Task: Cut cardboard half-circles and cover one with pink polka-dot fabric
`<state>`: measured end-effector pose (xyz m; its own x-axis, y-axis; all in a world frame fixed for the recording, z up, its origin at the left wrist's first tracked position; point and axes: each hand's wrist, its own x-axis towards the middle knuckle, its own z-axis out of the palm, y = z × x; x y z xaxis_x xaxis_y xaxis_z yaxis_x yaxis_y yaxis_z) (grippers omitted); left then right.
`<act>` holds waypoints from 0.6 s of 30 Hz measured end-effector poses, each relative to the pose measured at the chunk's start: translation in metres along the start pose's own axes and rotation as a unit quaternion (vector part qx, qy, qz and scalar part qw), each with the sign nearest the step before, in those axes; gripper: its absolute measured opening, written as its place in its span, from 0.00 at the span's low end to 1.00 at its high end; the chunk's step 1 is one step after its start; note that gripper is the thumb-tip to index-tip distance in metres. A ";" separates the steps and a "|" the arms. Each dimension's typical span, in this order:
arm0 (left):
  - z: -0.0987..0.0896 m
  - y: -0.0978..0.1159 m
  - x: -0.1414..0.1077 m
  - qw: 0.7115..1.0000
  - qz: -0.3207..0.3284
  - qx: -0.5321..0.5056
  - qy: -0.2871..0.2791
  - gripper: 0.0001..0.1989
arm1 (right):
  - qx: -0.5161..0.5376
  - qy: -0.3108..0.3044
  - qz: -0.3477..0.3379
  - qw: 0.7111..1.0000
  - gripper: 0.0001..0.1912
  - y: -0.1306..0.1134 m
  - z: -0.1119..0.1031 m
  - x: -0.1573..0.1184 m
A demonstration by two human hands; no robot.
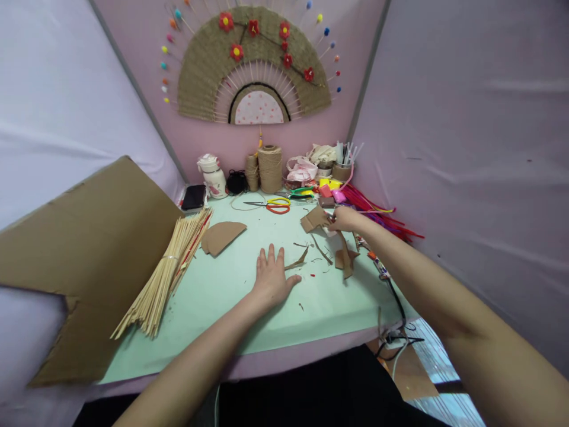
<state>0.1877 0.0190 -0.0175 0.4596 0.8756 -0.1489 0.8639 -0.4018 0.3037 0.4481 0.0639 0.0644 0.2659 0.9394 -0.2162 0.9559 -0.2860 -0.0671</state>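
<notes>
Cardboard scraps (345, 259) on table (213, 308) (mint-green)

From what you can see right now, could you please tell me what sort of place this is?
Probably a small craft corner: a flower-trimmed fan is displayed above a table bearing twine spools and cardboard scraps.

Free tabletop (213, 302) (cardboard scraps (315, 219) rightward)

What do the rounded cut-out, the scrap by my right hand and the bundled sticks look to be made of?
Rounded cut-out: probably matte cardboard, given its flat brown face.
Scrap by your right hand: likely cardboard too, dull and creased.
Bundled sticks: bamboo or wood, slim, mostly pale and unpainted-looking; can't tell which.
</notes>
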 end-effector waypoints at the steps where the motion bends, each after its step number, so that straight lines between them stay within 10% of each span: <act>1: 0.000 0.001 0.012 1.000 0.004 -0.002 0.008 0.48 | 0.005 0.020 -0.002 1.000 0.12 0.005 -0.010 -0.007; 6: -0.012 0.016 0.084 0.986 0.164 0.006 -0.020 0.58 | 0.084 0.123 -0.020 0.989 0.15 0.030 -0.055 -0.059; 11: -0.002 0.044 0.097 0.919 0.384 0.021 -0.090 0.41 | 0.201 0.160 -0.037 0.966 0.17 0.047 -0.066 -0.108; 18: 0.023 0.092 0.059 0.937 0.345 -0.040 -0.042 0.51 | 0.286 0.169 -0.055 0.941 0.21 0.063 -0.052 -0.132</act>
<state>0.2993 0.0276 -0.0202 0.9201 0.3901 0.0365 0.3392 -0.8398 0.4238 0.4794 -0.0679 0.1393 0.2857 0.9482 0.1389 0.7816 -0.1467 -0.6062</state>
